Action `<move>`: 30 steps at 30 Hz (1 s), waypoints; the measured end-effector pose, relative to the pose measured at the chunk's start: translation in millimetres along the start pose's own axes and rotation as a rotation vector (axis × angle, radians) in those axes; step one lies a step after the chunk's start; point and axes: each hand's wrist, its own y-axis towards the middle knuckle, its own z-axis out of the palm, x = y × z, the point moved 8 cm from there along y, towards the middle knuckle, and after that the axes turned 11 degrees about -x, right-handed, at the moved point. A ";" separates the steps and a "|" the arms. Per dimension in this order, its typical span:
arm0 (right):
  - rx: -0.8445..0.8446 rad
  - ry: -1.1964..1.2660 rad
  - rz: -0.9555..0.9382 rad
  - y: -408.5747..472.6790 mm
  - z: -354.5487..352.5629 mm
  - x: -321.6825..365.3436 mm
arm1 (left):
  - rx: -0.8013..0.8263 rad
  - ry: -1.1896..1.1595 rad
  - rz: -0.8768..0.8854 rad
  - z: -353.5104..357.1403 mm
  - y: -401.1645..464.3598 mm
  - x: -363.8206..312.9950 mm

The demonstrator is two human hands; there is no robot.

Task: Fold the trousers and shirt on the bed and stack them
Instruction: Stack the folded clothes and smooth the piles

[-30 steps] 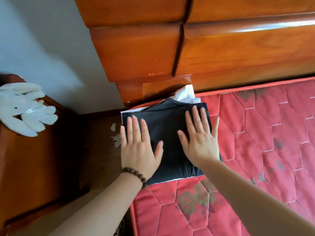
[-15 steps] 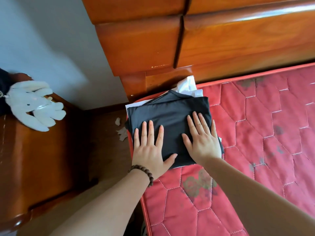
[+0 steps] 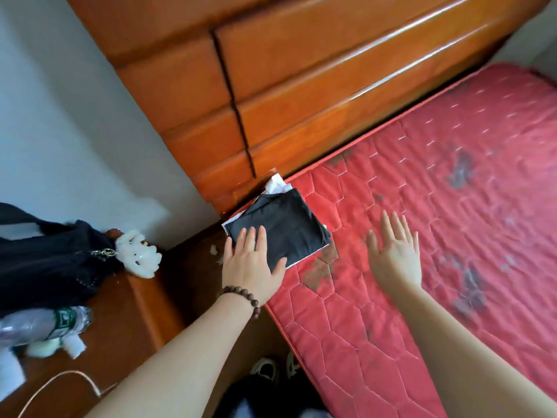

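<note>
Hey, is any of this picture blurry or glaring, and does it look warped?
Head view: the right hand and far mattress are motion-smeared; the left hand on the folded black trousers is sharper; window-like glare streaks the headboard; the wide lens bows its edges.

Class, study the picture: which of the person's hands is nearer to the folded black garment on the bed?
Left. The left hand lies flat with its fingers on the near end of the black garment. The right hand is spread open to the garment's right, over the red mattress, apart from it.
</note>
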 end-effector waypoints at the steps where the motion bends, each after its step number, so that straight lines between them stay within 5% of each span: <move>1: -0.013 -0.008 0.027 -13.2 -24.5 -5.9 | -0.016 -0.003 0.039 -19.8 -8.3 -10.4; 8: -0.146 -0.047 0.197 -124.2 -133.5 -52.4 | -0.062 -0.129 0.352 -97.1 -73.2 -113.3; 20: -0.331 -0.049 0.738 -348.1 -221.2 -212.8 | 0.078 -0.146 0.826 -90.6 -211.5 -311.4; 30: -0.476 -0.021 0.992 -559.2 -297.3 -373.7 | 0.094 -0.143 1.077 -67.3 -432.0 -465.8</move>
